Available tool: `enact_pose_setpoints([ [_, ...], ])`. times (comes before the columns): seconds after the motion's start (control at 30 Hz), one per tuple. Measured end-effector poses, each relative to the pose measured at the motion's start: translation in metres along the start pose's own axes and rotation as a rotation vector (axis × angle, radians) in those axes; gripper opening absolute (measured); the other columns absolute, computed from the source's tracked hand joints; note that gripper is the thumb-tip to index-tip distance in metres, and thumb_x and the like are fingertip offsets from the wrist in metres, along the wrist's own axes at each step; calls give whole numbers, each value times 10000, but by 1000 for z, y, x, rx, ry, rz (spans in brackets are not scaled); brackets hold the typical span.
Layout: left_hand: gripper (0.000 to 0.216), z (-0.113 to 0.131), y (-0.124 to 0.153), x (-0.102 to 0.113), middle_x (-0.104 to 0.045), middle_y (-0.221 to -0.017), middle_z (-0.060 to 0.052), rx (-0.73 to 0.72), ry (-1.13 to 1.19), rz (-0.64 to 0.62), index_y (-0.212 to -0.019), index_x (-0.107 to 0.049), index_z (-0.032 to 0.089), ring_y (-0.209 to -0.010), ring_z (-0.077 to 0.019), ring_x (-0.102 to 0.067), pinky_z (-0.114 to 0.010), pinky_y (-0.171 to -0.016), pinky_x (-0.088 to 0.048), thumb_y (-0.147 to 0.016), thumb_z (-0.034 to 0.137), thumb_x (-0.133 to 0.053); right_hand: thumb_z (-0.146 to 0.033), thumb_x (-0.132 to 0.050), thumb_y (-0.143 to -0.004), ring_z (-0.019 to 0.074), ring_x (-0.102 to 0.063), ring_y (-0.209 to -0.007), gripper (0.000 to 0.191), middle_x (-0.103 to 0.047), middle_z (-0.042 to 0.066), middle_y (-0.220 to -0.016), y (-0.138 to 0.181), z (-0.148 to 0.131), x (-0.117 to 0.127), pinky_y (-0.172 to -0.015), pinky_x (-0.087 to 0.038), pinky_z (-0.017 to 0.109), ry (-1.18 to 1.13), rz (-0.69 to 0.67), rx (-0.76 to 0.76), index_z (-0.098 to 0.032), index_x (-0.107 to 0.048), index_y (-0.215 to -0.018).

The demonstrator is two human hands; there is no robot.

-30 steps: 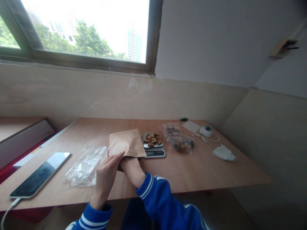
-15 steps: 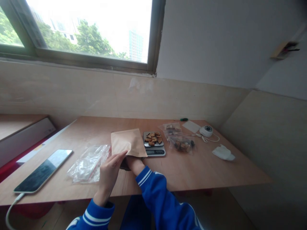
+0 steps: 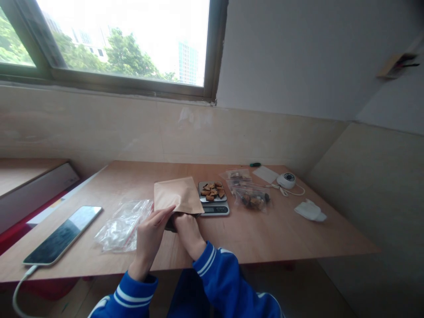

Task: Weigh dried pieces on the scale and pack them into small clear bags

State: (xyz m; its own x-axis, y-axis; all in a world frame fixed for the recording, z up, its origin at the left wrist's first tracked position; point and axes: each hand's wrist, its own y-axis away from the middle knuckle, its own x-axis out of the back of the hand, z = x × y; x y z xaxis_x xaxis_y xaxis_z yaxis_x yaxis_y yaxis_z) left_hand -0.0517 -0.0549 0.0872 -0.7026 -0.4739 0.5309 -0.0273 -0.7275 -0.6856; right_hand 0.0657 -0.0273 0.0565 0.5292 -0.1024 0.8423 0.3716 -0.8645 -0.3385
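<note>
A brown paper bag (image 3: 179, 194) lies tilted over the table with its opening toward me. My left hand (image 3: 154, 227) is closed on the bag's near left edge, thumb on top. Reaching into the dark opening is my right hand (image 3: 188, 232); the bag hides its fingers. Just right of the bag, a small kitchen scale (image 3: 217, 210) carries several brown dried chunks (image 3: 212, 191) on its plate. A crumpled clear zip bag (image 3: 121, 225) rests left of my left hand.
Clear zip bags with dark pieces (image 3: 253, 201) lie right of the scale. Farther right are a white round device with a cord (image 3: 285, 180), a crumpled tissue (image 3: 310, 210), a white sheet (image 3: 265, 174) and a green-handled tool (image 3: 255, 164). A phone (image 3: 62, 236) charges at the left.
My right hand has drawn back a little toward me, so more of its back and wrist shows outside the bag. My left hand keeps its hold on the paper bag.
</note>
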Motion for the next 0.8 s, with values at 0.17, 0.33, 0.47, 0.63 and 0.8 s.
enact_pose_setpoints([
  [0.17, 278, -4, -7, 6, -722, -931, 1, 54, 18, -5, -1008, -694, 243, -798, -138, -674, -215, -707, -526, -872, 386, -497, -168, -481, -901, 230, -632, -896, 176, -681, 106, -966, 43, -13, 37, -792, -531, 369, -56, 226, 139, -161, -649, -952],
  [0.33, 253, -8, -10, 8, -721, -936, 3, 106, 24, 20, -992, -699, 249, -798, -140, -668, -220, -712, -521, -850, 378, -534, -285, -500, -905, 178, -660, -841, 154, -695, 51, -884, 70, 11, 70, -771, -531, 296, -569, 495, -126, -185, -613, -935],
  [0.47, 243, -11, -10, -1, -720, -931, 5, 102, 10, 50, -983, -702, 255, -797, -146, -666, -235, -719, -517, -839, 383, -553, -353, -487, -908, 190, -672, -829, 226, -705, 64, -895, 71, 60, 78, -745, -534, 300, -613, 584, -307, -170, -604, -970],
  [0.63, 231, -21, 1, -21, -705, -968, -15, 55, -7, 116, -995, -693, 251, -865, -164, -653, -288, -782, -509, -856, 356, -540, -314, -430, -935, 214, -617, -894, 269, -683, 76, -940, 67, 122, 79, -815, -474, 356, 17, 495, -175, -183, -665, -950],
  [0.8, 234, -35, 17, -37, -702, -976, -30, 35, 13, 71, -982, -683, 229, -893, -179, -650, -361, -881, -491, -858, 362, -537, -225, -427, -939, 221, -581, -902, 250, -671, 65, -947, 62, 143, 78, -773, -435, 358, 404, 312, -188, -205, -670, -994],
])
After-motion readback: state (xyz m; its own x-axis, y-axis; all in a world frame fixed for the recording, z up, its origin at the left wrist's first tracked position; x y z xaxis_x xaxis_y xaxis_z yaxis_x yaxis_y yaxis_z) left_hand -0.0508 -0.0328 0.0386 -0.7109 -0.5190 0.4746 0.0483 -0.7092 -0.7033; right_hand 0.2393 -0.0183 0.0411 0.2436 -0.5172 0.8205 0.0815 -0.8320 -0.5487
